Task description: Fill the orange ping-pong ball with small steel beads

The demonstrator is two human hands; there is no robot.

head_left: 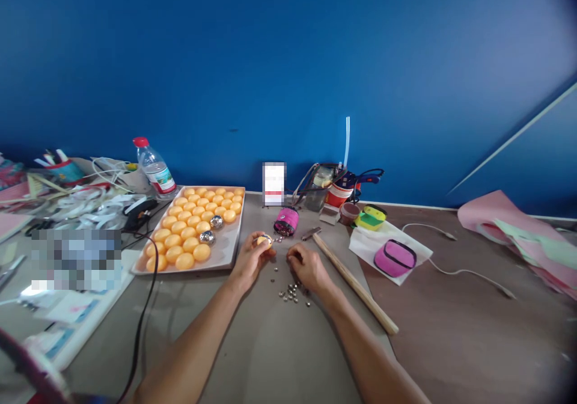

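Observation:
My left hand [252,261] is closed around an orange ball [264,243] that shows some silver on its upper side. To its right my right hand [308,266] rests low over the table, fingertips pinched together; whatever they hold is too small to make out. Several small silver metal pieces [291,293] lie loose below my hands. Just beyond them a pink pouch [286,220] lies on its side, with more small pieces at its mouth. A white tray [229,244] to the left holds rows of orange balls [188,226] and two silver-covered balls [207,237].
A hammer [356,284] lies right of my right hand. A second pink pouch [395,258] sits on white paper [360,241]. Behind stand a jar [318,193] and a red cup [339,195]. A bottle [155,169] stands behind the tray; a dark cable [143,317] crosses the left side.

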